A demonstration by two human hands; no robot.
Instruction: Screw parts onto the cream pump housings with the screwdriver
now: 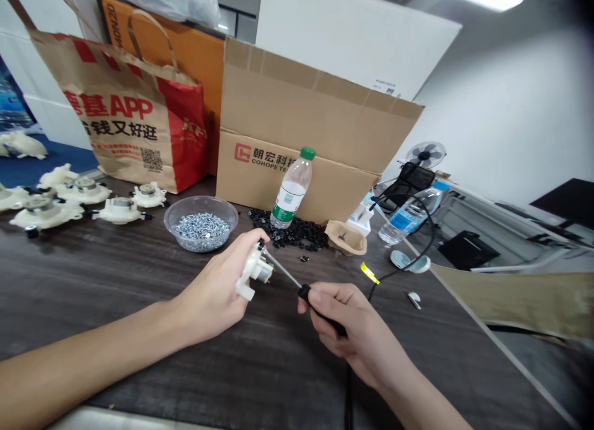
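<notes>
White motor assembly (253, 270) is in your left hand (221, 275), held up over the dark table (260, 380), near mid-view. It sits at the fingertip end of that hand, palm to its left, most of the body sticking out to the right, clear of your grip. One digit runs along the top, its tip right by the small black fitting (261, 245) on the assembly's upper end. Left fingers are curled closed on the part; the ones behind it are hidden, so can't tell exactly where they press. Metal motor can (265, 273) points right, toward your other hand. Your right hand (346, 315) has a screwdriver (284, 270), fingers wrapped tight round the black handle, thumb along it. Shaft slants up-left, tip at the black fitting; can't tell if it's seated in a screw. Beyond your left hand: clear bowl (169, 223) of silver screws (202, 227). Loose black pieces (304, 233) are piled around the foot of the green-capped bottle (291, 192), brown paper tray (346, 239) just right of them. More white assemblies (46, 213) stand at far left, well apart from your hands.
</notes>
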